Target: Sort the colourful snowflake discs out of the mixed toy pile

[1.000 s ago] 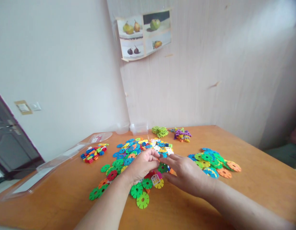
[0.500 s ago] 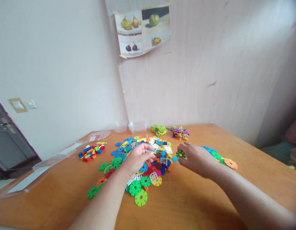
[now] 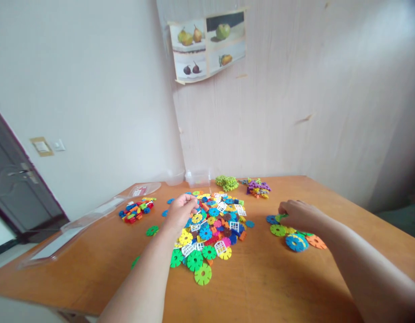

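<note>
On the orange-brown table, near its middle, lies a big heap of coloured discs. At the heap's ten o'clock edge sits the left hand, fingers curled in together over the pieces; whether it pinches one cannot be told. At three o'clock from the heap, well apart, lies a smaller pile of discs, green, blue and orange. The right hand rests at that pile's twelve o'clock side, knuckles up, fingers bent down and close together, tips touching a green disc; gripped or merely touched, I cannot tell. At ten o'clock from the heap is a cluster of small bricks, with a clear plastic lid just beside it. At twelve o'clock, against the wall, stand two clear tubs; at one o'clock lie a yellow-green cluster and a purple cluster. A fruit poster hangs on the wall above
</note>
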Demonstrator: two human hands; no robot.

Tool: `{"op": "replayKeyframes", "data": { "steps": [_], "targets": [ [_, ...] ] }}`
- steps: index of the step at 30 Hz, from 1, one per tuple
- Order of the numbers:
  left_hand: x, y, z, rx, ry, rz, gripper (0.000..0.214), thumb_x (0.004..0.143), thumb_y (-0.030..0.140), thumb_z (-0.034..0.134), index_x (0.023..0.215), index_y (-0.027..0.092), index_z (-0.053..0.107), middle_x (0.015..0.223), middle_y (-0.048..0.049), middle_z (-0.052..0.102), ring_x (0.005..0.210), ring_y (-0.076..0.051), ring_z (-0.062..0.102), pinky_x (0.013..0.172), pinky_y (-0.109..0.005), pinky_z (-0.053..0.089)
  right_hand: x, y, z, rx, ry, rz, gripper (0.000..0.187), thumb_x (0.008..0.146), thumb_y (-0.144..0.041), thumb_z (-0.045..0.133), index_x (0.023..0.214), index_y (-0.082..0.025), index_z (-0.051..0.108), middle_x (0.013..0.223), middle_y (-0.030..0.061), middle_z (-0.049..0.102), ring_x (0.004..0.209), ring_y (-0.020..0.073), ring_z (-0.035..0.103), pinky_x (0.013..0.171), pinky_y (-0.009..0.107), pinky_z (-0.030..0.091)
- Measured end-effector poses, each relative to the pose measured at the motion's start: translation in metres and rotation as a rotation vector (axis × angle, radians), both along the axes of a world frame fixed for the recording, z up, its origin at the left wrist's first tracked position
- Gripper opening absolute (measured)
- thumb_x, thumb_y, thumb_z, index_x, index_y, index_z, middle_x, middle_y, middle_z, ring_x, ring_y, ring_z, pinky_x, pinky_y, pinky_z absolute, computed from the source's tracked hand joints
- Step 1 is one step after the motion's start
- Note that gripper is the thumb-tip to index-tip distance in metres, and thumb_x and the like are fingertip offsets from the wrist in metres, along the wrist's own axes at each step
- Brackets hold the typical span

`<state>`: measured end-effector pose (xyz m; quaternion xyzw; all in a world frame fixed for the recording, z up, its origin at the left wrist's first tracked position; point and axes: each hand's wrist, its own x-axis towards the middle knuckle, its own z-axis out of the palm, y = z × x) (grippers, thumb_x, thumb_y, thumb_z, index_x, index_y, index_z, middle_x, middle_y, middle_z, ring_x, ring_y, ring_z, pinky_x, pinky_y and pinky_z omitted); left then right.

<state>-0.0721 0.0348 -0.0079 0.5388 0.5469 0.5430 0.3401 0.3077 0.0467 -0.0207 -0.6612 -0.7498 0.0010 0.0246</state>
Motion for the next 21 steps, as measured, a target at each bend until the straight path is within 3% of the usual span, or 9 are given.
{"op": "replayKeyframes", "data": {
  "steps": [7,15,21],
  "targets": [
    [-0.010,0.011,-0.010,0.035,0.183,0.041,0.027,0.072,0.042,0.066,0.085,0.017,0.065,0.076,-0.0039,0.070,0.072,-0.018,0.064,0.067,-0.028,0.049,0.017,0.010,-0.010,0.037,0.022,-0.054,0.033,0.073,-0.035,0.058,0.101,-0.024,0.072,0.113,0.0126,0.070,0.103,0.0327,0.063,0.075,0.037,0.044],
    [-0.020,0.009,-0.022,-0.034,0.517,-0.112,0.033,0.071,0.035,0.071,0.100,0.019,0.068,0.109,-0.0089,0.072,0.100,-0.024,0.067,0.084,-0.030,0.051,0.034,0.022,-0.020,0.061,0.056,-0.116,0.038,0.073,-0.035,0.057,0.107,-0.027,0.074,0.114,0.0106,0.072,0.103,0.0317,0.065,0.082,0.040,0.047],
    [-0.027,0.011,-0.026,-0.067,0.660,-0.131,0.035,0.067,0.034,0.076,0.100,0.023,0.069,0.110,-0.0060,0.072,0.103,-0.024,0.066,0.085,-0.027,0.051,0.037,0.025,-0.022,0.063,0.068,-0.126,0.035,0.076,-0.038,0.056,0.103,-0.026,0.074,0.114,0.0112,0.072,0.103,0.0310,0.066,0.082,0.039,0.047]
  ]
}}
